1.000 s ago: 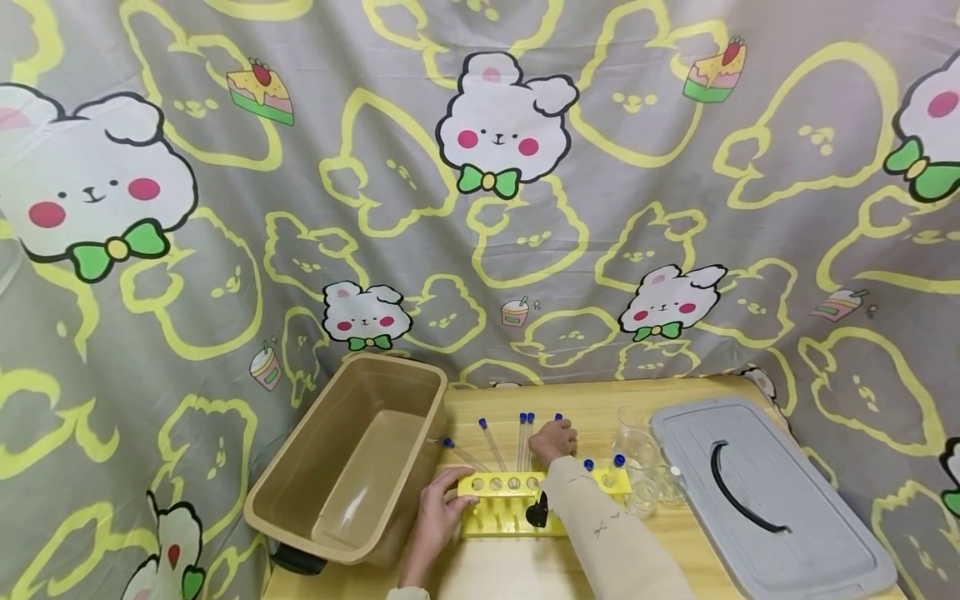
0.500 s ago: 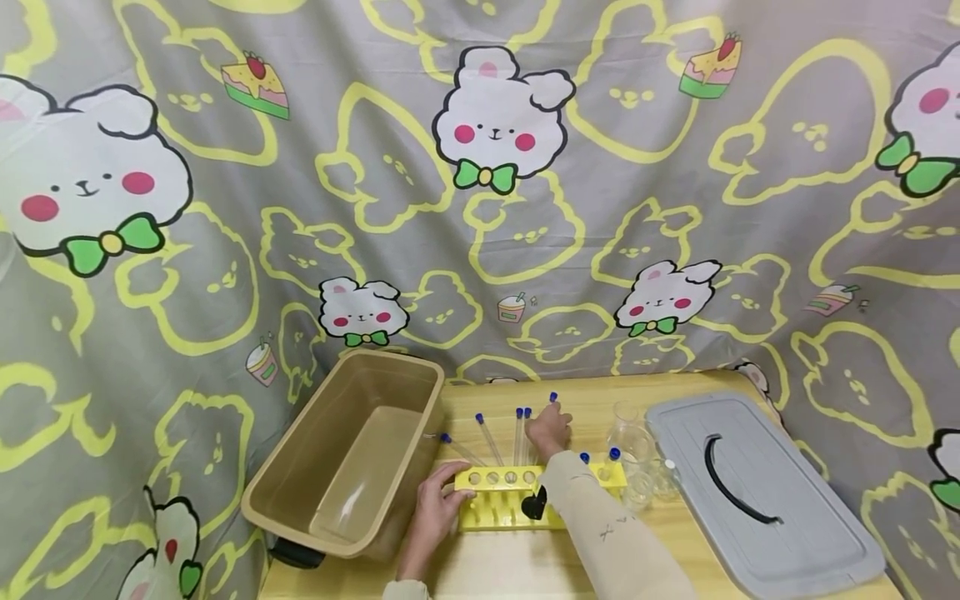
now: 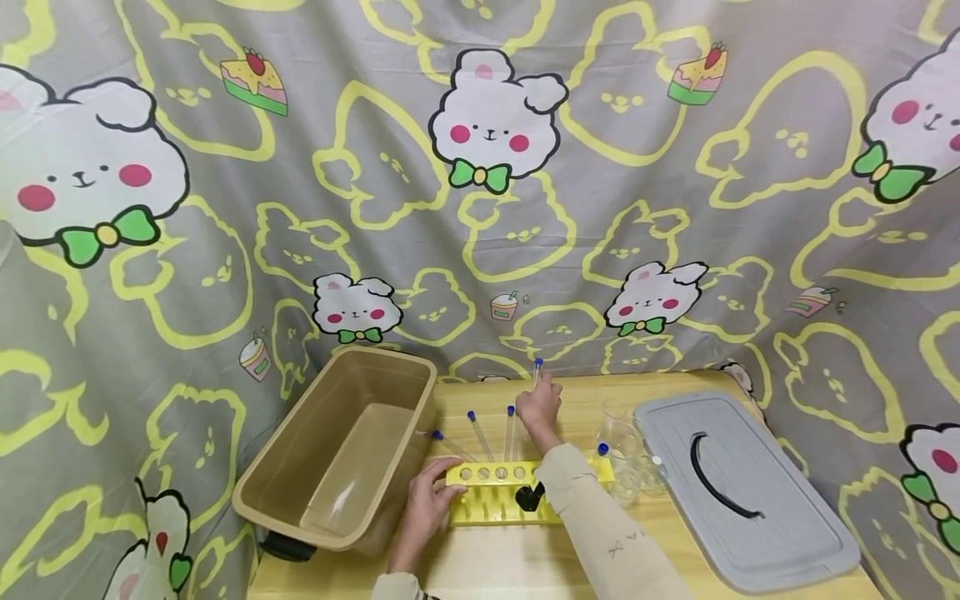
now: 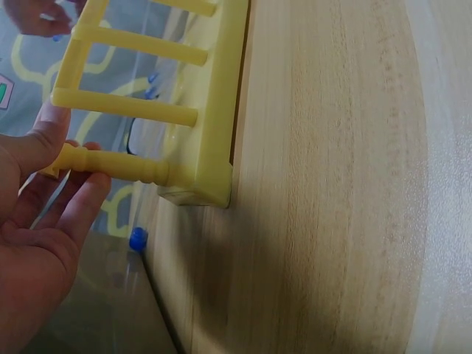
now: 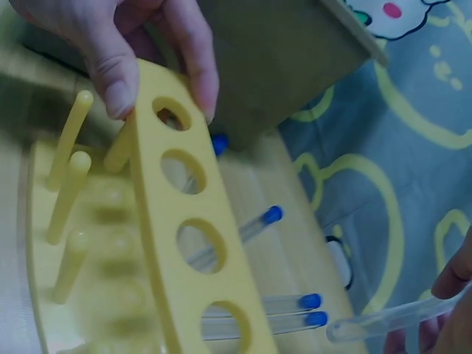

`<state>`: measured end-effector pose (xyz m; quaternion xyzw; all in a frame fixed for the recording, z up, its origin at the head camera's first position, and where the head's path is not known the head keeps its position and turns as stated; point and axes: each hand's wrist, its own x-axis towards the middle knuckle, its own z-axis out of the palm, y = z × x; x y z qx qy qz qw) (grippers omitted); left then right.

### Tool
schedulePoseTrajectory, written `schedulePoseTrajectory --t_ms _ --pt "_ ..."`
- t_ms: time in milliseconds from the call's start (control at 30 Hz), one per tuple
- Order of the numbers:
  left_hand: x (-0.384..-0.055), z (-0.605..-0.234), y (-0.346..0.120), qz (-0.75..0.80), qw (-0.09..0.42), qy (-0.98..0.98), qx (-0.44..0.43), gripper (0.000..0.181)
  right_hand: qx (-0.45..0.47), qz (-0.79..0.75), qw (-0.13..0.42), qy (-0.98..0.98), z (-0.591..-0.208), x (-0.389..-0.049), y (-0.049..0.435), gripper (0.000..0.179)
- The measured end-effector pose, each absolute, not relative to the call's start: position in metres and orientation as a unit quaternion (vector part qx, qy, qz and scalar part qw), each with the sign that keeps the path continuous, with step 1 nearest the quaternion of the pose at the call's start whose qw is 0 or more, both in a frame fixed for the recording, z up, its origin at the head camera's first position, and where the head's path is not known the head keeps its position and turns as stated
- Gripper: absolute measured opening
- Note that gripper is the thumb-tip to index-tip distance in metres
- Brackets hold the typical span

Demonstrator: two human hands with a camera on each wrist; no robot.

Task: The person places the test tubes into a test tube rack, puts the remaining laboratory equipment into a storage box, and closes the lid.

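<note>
A yellow test tube rack (image 3: 495, 521) stands upright on the wooden table. My left hand (image 3: 427, 500) grips its left end, and in the left wrist view the thumb and fingers close round the end post (image 4: 118, 164). Behind the rack, my right hand (image 3: 540, 408) holds a clear test tube (image 5: 398, 317) raised off the table, its blue cap (image 3: 538, 363) pointing up. Several blue-capped tubes (image 3: 482, 435) lie behind the rack. One blue cap (image 3: 603, 448) shows at the rack's right end. The holes on the left look unfilled. My right forearm hides part of the rack.
A brown bin (image 3: 258, 500) stands left of the rack. Clear glass vessels (image 3: 622, 442) cluster at its right, beside a grey lid (image 3: 750, 500) with a black handle (image 3: 716, 475). A patterned curtain (image 3: 420, 250) hangs behind the table.
My right hand has lifted the test tube up and away from the rack, its cap rising. My left hand keeps its grip on the rack. The head view has shifted slightly.
</note>
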<state>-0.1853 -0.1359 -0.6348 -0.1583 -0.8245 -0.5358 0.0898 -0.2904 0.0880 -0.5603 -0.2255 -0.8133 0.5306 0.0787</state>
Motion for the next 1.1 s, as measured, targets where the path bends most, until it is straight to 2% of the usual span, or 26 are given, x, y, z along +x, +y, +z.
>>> schedulePoseTrajectory --t_ms 167,567,833,1100 --pt "-0.187 -0.636 -0.136 -0.533 0.094 -0.826 -0.159 0.043 -0.206 0.531 0.104 -0.816 -0.549 -0.286 0.091 0.070" --pt "-0.187 -0.636 -0.135 -0.529 0.082 -0.831 -0.151 0.044 -0.142 0.557 0.147 -0.805 -0.529 -0.267 0.097 0.041" --pt "-0.186 -0.635 -0.134 -0.524 0.093 -0.834 -0.147 0.043 -0.095 0.571 0.189 -0.793 -0.512 -0.252 0.104 0.036" --pt "-0.186 -0.633 -0.134 -0.532 0.098 -0.826 -0.158 0.042 -0.066 0.569 0.241 -0.783 -0.511 -0.239 0.111 0.035"
